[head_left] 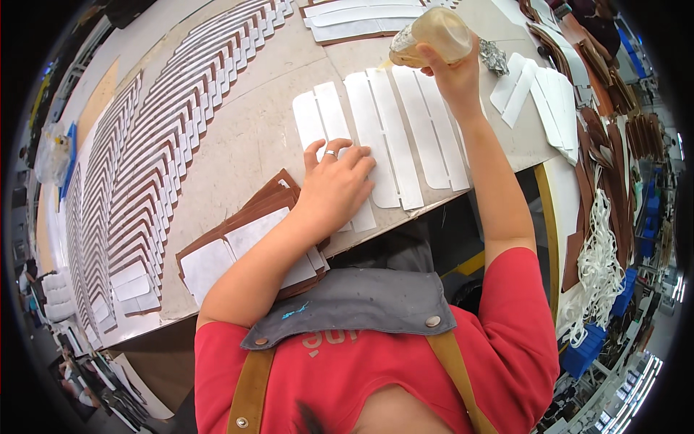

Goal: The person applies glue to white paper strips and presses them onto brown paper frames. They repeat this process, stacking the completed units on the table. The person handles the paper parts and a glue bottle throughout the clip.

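The bottle (pixel 452 36), cloudy and pale yellow, is at the far end of the row of white panels (pixel 370 137), tilted so that its narrower, silvery end points left toward the middle panel. The picture does not make clear whether that end touches a panel. The right hand (pixel 459 76) grasps the bottle, its thumb along the underside and the arm stretched out past the right side of the row. The left hand (pixel 336 181) grips nothing: it lies palm down on the leftmost panel of the row, fingers spread and bent, with a ring on one of them. How hard it presses, I cannot tell.

The row has three panels side by side on a pale table (pixel 249 119), each split lengthwise by a thin dark line. To the left of the row, partly under the left forearm, lies a stack of brown and white pieces (pixel 206 267). Farther left, more brown and white pieces overlap in long rows (pixel 166 137). Beyond the row is another stack (pixel 354 14). To the right of the row sit a crumpled lump of foil (pixel 494 58) and loose white pieces (pixel 553 108); nearer and well to the right of it hangs a tangle of white cord (pixel 596 267).
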### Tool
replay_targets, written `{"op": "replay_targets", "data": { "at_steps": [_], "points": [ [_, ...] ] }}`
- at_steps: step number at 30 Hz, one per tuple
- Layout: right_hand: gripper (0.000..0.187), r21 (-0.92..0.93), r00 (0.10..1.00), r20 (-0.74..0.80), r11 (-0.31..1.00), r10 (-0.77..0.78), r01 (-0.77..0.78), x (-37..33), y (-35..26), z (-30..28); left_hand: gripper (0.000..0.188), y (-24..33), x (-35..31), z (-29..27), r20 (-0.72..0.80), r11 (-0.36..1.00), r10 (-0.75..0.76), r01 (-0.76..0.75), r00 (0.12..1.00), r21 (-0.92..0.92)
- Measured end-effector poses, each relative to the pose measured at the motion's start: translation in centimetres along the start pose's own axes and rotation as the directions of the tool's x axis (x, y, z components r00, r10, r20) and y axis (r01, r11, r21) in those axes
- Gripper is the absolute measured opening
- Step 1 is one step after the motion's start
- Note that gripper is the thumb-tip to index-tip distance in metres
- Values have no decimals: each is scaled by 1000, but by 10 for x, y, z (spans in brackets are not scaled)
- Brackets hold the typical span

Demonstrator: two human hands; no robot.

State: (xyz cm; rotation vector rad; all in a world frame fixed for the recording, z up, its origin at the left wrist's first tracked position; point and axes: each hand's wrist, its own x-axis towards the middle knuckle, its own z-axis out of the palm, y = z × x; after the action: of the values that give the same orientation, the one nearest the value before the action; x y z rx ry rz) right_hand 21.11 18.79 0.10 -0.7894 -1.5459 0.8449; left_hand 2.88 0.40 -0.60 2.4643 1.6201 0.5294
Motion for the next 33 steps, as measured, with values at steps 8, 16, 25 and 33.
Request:
{"op": "replay_targets", "data": {
  "at_steps": [8, 16, 25, 33],
  "points": [
    [52, 37, 999, -10, 998, 42, -41, 3, 8, -12, 25, 1, 1, -3, 18, 1000, 3, -3, 1000, -20],
    [53, 13, 999, 12, 999, -32, 32, 0, -3, 1, 25, 1, 1, -2, 8, 1000, 9, -10, 1000, 10],
    [48, 84, 992, -64, 991, 106, -100, -4, -6, -17, 25, 3, 0, -1, -2, 1000, 14, -14, 1000, 16],
    [48, 167, 961, -34, 949, 275, -266, -31, -14, -40, 24, 6, 1, -1, -19, 998, 8, -7, 1000, 57]
  ]
}}
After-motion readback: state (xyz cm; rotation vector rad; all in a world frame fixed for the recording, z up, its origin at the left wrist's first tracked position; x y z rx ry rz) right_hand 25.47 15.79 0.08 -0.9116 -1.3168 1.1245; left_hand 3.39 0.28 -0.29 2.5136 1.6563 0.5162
